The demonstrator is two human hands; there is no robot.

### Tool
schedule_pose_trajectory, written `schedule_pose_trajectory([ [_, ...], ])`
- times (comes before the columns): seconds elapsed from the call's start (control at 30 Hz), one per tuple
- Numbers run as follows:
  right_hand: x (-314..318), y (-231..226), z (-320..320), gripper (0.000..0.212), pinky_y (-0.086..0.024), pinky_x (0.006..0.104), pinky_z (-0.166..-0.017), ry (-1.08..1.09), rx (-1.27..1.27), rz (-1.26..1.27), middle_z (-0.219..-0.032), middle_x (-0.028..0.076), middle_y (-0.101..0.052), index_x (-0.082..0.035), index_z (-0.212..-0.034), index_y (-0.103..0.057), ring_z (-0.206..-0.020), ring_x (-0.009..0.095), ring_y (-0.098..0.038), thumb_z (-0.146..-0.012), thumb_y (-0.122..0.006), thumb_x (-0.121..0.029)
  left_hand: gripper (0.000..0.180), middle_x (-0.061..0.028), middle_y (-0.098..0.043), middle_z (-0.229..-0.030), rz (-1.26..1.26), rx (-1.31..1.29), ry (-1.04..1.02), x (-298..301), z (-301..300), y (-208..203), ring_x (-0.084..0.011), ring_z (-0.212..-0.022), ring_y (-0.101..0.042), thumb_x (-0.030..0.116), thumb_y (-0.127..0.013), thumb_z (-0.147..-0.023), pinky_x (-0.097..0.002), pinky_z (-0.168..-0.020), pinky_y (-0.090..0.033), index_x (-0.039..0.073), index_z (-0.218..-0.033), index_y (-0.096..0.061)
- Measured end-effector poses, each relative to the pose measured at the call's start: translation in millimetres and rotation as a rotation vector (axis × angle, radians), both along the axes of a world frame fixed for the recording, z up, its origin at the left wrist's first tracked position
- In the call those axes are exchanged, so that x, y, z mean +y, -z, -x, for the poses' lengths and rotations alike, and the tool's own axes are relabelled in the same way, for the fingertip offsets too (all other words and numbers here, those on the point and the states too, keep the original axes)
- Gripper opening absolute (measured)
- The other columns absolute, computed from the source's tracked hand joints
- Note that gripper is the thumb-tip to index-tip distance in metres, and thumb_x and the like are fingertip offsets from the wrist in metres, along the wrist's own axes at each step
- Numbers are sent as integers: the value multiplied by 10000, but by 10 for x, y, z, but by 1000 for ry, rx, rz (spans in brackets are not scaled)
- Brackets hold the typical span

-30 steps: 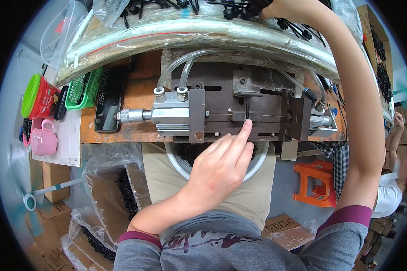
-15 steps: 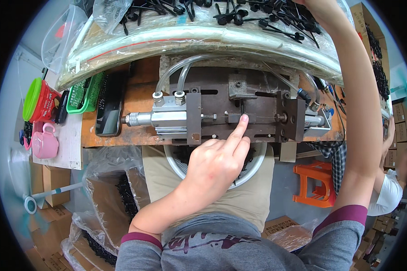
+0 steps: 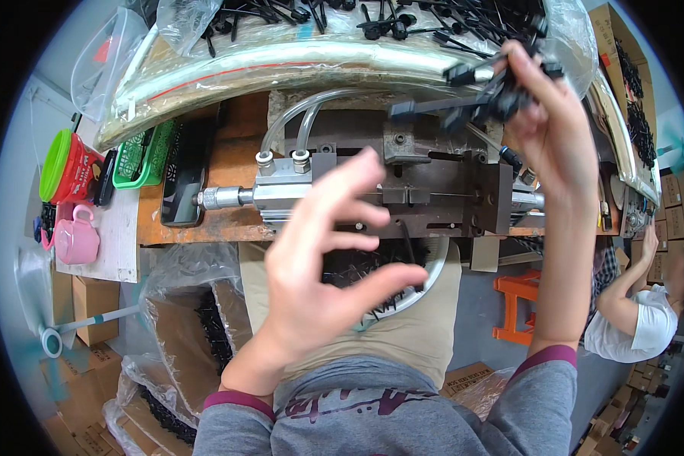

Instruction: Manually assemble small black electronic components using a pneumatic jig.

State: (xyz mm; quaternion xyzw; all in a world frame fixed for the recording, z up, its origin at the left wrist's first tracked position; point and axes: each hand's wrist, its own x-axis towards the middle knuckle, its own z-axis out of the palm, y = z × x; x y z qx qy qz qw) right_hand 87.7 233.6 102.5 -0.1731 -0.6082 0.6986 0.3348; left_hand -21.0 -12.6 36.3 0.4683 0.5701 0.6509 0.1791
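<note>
My left hand [image 3: 304, 254] hangs in front of the metal fixture [image 3: 441, 163], fingers spread and holding nothing. My right hand [image 3: 558, 137] grips a bunch of black plastic parts [image 3: 494, 95] above the fixture's far right side. These parts are smeared by motion, so their exact shape is hard to make out. At the middle of the fixture is a small dark block [image 3: 406, 196] between two pneumatic cylinders; my left hand partly hides the left cylinder [image 3: 277, 201]. A thin black stick-like part [image 3: 408, 239] shows over the white-rimmed basin [image 3: 435, 277], which holds many black pieces.
More black parts [image 3: 387, 26] lie on the plastic-covered shelf [image 3: 342, 61] behind the fixture. To the left are a phone [image 3: 184, 175], a green basket [image 3: 133, 171], a red tub [image 3: 76, 171] and a pink cup [image 3: 77, 239]. An orange stool [image 3: 517, 304] and another person [image 3: 634, 323] are at right.
My left hand has lifted from the block, drawn back and spread its fingers. My right hand has come down from the shelf toward the fixture with black parts. The left cylinder's rod end has shifted left.
</note>
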Motion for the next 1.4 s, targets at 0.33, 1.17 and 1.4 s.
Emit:
schedule_pose_trajectory([
  [0.33, -487, 476, -385, 164, -336, 115, -514, 62, 27, 261, -929, -23, -638, -40, -1091, -660, -636, -35, -470, -973, -695, -150, 444, -109, -694, -1066, 26, 137, 134, -195, 62, -65, -195, -882, -705, -5, -908, -612, -257, -737, -599, -22, -1030, -759],
  [1.17, -736, 566, -696, 189, -338, 123, -516, 157, -26, 243, -919, 9, -614, -6, -1114, -598, -603, -24, -447, -979, -668, -117, 260, -91, -703, -1260, 242, 978, -199, 217, -233, 379, -145, -603, -626, 138, -828, -680, -255, -585, -500, 63, -906, -725],
  [1.4, -802, 559, -716, 210, -353, 137, -549, 45, -6, 281, -976, 43, -628, -2, -1115, -599, -646, -9, -460, -959, -687, -110, 269, -79, -701, -1264, 220, 925, -168, 212, -192, 377, -154, -586, -618, 165, -841, -687, -256, -564, -492, 71, -909, -721],
])
